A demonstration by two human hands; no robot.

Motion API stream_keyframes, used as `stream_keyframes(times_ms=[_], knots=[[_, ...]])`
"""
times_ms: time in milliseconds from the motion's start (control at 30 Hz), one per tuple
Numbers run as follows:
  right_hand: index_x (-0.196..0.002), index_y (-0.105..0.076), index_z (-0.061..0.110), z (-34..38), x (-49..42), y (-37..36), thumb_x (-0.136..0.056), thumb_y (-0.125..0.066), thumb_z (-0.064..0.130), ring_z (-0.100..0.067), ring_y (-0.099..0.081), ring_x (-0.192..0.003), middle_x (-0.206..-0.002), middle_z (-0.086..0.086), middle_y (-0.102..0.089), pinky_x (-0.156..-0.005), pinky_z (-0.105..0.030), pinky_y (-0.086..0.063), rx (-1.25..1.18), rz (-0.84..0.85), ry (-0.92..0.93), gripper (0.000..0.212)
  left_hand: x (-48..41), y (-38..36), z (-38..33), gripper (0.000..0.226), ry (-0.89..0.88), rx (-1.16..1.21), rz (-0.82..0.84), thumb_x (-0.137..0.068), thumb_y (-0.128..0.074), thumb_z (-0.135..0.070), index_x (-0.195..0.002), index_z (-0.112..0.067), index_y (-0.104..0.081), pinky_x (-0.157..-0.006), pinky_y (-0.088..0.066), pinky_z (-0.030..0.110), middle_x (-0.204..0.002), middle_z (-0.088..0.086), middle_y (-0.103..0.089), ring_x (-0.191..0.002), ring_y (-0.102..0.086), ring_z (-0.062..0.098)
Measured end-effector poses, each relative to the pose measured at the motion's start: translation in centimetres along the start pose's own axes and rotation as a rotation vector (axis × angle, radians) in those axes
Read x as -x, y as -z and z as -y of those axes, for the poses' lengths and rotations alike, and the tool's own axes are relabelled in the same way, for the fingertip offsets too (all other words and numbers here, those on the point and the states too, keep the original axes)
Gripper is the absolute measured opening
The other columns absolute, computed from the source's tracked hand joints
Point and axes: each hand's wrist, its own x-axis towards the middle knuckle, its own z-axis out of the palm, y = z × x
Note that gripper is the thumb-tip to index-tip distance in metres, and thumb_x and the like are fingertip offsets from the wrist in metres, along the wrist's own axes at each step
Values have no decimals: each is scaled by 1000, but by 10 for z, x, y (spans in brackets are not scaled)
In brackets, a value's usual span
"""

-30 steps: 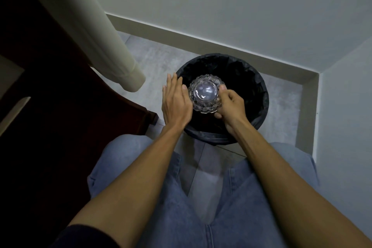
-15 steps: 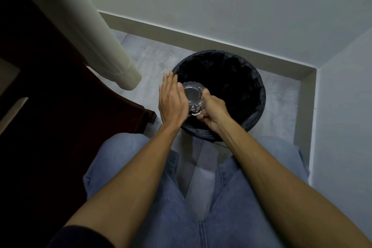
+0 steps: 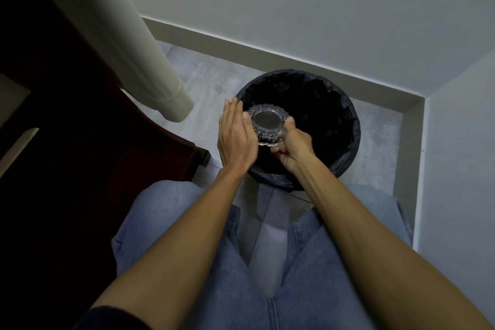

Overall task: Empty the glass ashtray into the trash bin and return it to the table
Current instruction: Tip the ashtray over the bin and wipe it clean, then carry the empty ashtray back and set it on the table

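Ashtray (image 3: 268, 125) now flat again over bin (image 3: 345, 126)

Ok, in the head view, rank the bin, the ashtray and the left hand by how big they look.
1. Bin, clearly largest.
2. Left hand and ashtray: they look about alike, and the ashtray is partly covered by both hands, so I won't rank them.

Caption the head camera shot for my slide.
Both hands hold a glass ashtray over a black-lined trash bin.

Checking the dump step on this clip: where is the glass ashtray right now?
In the head view, the glass ashtray is held over the near-left part of the black-lined trash bin, between the left hand and right hand.
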Motion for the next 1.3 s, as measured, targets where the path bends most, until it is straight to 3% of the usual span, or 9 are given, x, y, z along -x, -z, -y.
stream_keyframes(times_ms=[333, 433, 500, 633, 800, 900, 1000, 1167, 1300], knots=[[-86, -60, 7, -3, 2, 0, -106, -48, 31, -4, -34, -23, -39, 5, -47, -32, -17, -32, 73, 60, 30, 33, -2, -7, -1, 53, 16, 9, -39, -105, -23, -30, -151, -10, -41, -126, -17, 35, -162, 1, -35, -154, -21, 13], [-98, -62, 5, -3, 3, 1, -106, -49, 31, -8, -42, -31, -50, -1, -53, -36, -21, -35, 156, 70, 57, 30, -2, -7, -2, 53, 22, 7, -34, -106, -24, -29, -152, -9, -40, -126, -16, 35, -163, 0, -34, -154, -20, 13], [-97, -61, 5, 2, 3, 2, -104, -51, 35, -17, -49, -46, -68, -9, -57, -43, -28, -40, 289, 33, 184, 32, -3, -6, -6, 52, 12, -9, -3, -106, -25, -27, -153, -8, -37, -127, -14, 35, -164, 2, -31, -155, -18, 13], [-93, -59, 14, 8, 10, 6, -99, -52, 41, -19, -58, -76, -85, 1, -59, -67, -33, -45, 957, -7, 772, 29, -6, 4, -19, 51, 35, 27, 37, -107, -27, -28, -153, -9, -38, -127, -13, 33, -162, 3, -34, -155, -19, 12], [-109, -60, 14, 7, 33, 7, -98, -53, 36, -25, -59, -79, -98, -5, -52, -68, -40, -51, 1203, 121, 999, 26, -16, 30, -45, 41, 204, 208, 77, -99, -40, -33, -127, -20, -67, -98, -49, 26, -124, -2, -71, -116, -64, 13], [-109, -64, 8, 16, 62, 13, -96, -62, 31, -26, -60, -81, -100, -9, -53, -69, -41, -52, 1187, 91, 1029, 27, -27, 51, -65, 26, 568, 499, 147, -93, -51, -26, -87, -11, -72, -84, -58, 40, -86, 6, -73, -86, -69, 21], [-105, -70, 6, 30, 109, 21, -92, -70, 23, -28, -62, -82, -98, -13, -57, -69, -38, -54, 1142, 68, 1067, 22, -20, 82, -104, 28, 897, 807, 236, -96, -58, -23, -105, -1, -73, -74, -61, 37, -93, 17, -75, -83, -71, 28], [-108, -74, 8, 89, 202, 21, -87, -75, 18, -22, -61, -80, -107, -9, -56, -67, -32, -54, 1156, 103, 973, 23, 4, 143, -176, 26, 952, 774, 258, -95, -58, -5, -114, 10, -67, -58, -59, 28, -91, 18, -72, -72, -69, 21], [-113, -73, 8, 150, 267, 16, -87, -76, 14, -14, -60, -90, -122, -10, -51, -80, -27, -57, 1050, 151, 792, 27, 10, 200, -242, 14, 973, 814, 206, -98, -55, -3, -101, -4, -69, -61, -60, 31, -82, 10, -72, -66, -70, 17]])
